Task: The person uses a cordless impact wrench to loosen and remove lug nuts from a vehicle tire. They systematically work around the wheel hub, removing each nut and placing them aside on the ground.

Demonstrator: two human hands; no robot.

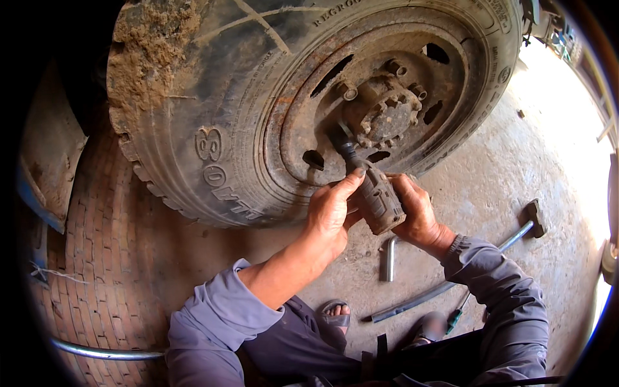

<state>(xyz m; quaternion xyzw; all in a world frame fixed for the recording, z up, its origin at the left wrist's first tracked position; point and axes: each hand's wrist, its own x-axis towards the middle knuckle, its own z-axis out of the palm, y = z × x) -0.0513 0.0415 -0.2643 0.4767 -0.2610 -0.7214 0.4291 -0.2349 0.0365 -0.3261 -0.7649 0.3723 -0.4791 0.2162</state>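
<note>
A muddy truck wheel with a black tyre (219, 109) and a rusty rim (290, 106) stands in front of me. I hold a dark, worn impact wrench (382, 201) in both hands, its socket end (349, 151) pointing at the lower left of the hub (390, 119). My left hand (330, 209) is closed around the tool, thumb along its front. On the other side, my right hand (416, 213) wraps it, with some fingers hidden behind the body. Lug nuts (349, 92) show around the hub. Whether the socket sits on a nut is too dark to tell.
A bent steel bar (391, 261) lies on the concrete below the tool. Farther right are a hammer (535, 218), a grey pipe (412, 302) and a green-handled screwdriver (454, 319). Another metal bar (109, 353) lies on brick paving (103, 258) at left. My sandalled feet are close by.
</note>
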